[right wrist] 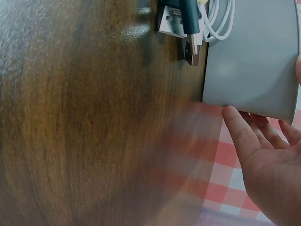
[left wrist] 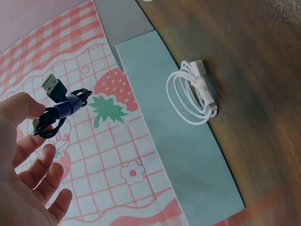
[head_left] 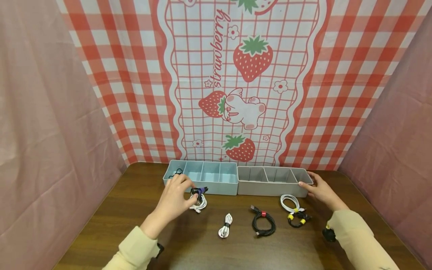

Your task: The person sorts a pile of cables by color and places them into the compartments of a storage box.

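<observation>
My left hand (head_left: pixel 174 195) pinches a coiled black USB cable (left wrist: pixel 49 113) with a purple strap (left wrist: pixel 68 107) between thumb and index finger; the other fingers are spread. It hangs in front of the light-blue divided box (head_left: pixel 210 188), above a white cable (head_left: pixel 202 204) on the table. A black cable (head_left: pixel 176 173) lies in the box's leftmost compartment. At the right end of the grey divided box (head_left: pixel 266 188), my right hand (head_left: pixel 320 191) holds the corner, thumb at the front rim and fingers along the end wall (right wrist: pixel 254 109).
On the wooden table (head_left: pixel 189 247) lie a white cable with a black strap (head_left: pixel 225 225), a black cable with a red strap (head_left: pixel 264 225), a white coiled cable (head_left: pixel 288 202) and a black one with yellow straps (head_left: pixel 297 221). A strawberry-print cloth (head_left: pixel 216 75) hangs behind the boxes.
</observation>
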Action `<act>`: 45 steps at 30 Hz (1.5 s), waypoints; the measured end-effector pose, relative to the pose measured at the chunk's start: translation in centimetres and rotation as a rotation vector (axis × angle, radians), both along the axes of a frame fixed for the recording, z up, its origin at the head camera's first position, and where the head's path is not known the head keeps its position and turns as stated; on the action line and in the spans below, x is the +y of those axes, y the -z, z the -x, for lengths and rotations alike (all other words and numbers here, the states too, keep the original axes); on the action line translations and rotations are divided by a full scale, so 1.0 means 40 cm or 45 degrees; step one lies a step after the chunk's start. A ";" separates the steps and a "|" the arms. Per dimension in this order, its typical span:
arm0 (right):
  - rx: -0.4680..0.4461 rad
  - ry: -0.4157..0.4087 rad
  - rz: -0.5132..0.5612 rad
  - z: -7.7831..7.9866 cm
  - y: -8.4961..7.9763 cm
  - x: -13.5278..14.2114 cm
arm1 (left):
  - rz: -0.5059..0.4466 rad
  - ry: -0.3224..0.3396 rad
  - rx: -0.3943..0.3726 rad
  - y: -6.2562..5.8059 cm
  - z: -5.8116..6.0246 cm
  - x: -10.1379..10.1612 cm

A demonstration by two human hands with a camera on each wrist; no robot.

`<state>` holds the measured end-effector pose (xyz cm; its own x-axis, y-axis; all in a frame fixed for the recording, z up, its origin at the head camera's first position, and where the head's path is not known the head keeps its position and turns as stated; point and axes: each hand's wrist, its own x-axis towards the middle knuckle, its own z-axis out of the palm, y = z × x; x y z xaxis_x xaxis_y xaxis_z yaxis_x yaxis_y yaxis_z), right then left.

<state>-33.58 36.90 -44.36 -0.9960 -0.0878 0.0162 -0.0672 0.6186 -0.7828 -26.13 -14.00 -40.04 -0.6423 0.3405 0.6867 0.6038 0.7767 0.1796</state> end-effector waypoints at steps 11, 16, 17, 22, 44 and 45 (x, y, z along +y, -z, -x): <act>-0.010 -0.013 0.029 0.001 -0.002 -0.002 | -0.033 -0.004 0.065 -0.023 0.023 -0.017; -0.010 -0.006 0.025 -0.001 -0.003 -0.001 | -0.066 -0.011 0.061 -0.034 0.041 -0.021; -0.008 -0.006 0.021 -0.001 -0.003 -0.001 | -0.072 -0.013 0.056 -0.036 0.044 -0.022; -0.008 -0.003 0.016 0.000 -0.001 0.001 | -0.098 -0.026 0.042 -0.044 0.059 -0.024; 0.011 0.001 -0.003 0.001 -0.002 0.000 | -0.160 -0.113 -0.003 -0.070 0.120 -0.032; 0.012 0.002 -0.002 0.000 -0.002 0.000 | -0.162 -0.118 -0.009 -0.070 0.123 -0.032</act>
<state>-33.59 36.91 -44.28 -0.9959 -0.0864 0.0252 -0.0735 0.6200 -0.7811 -31.05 -15.27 -37.22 -0.6718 0.1905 0.7158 0.5292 0.7996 0.2839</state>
